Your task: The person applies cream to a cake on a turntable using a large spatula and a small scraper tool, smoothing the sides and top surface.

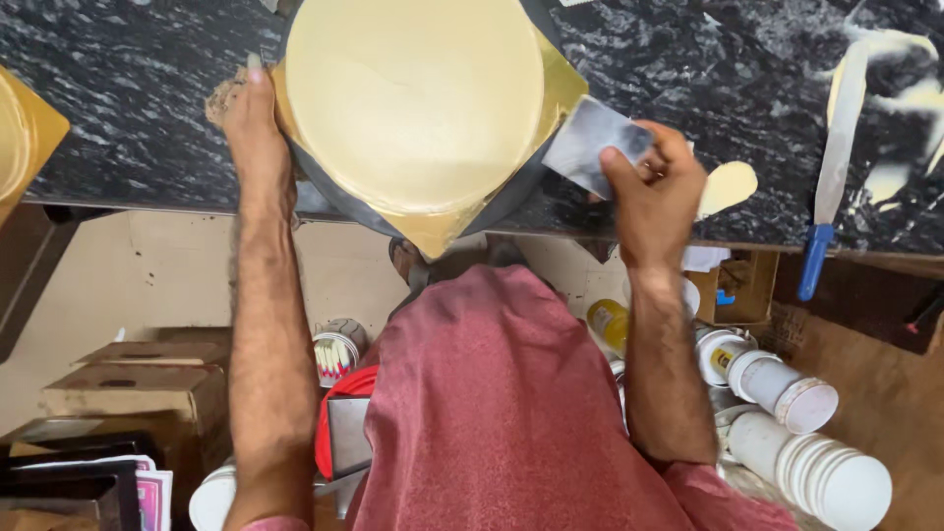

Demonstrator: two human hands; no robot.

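Observation:
A round cake (413, 98) coated in smooth pale-yellow cream sits on a gold square board (441, 234) atop a dark turntable (324, 192) on the black marble counter (128, 108). My left hand (251, 123) rests against the left side of the board and turntable, fingers pointing away from me. My right hand (654, 187) grips a flat metal scraper (593, 146), its edge held beside the right side of the cake.
A cream-smeared palette knife with a blue handle (836, 157) lies at the counter's right. Cream smears (728, 185) mark the counter. Another gold board (25, 133) shows at far left. Below are cardboard boxes (138, 379), white tubs (816, 452) and a yellow bottle (610, 323).

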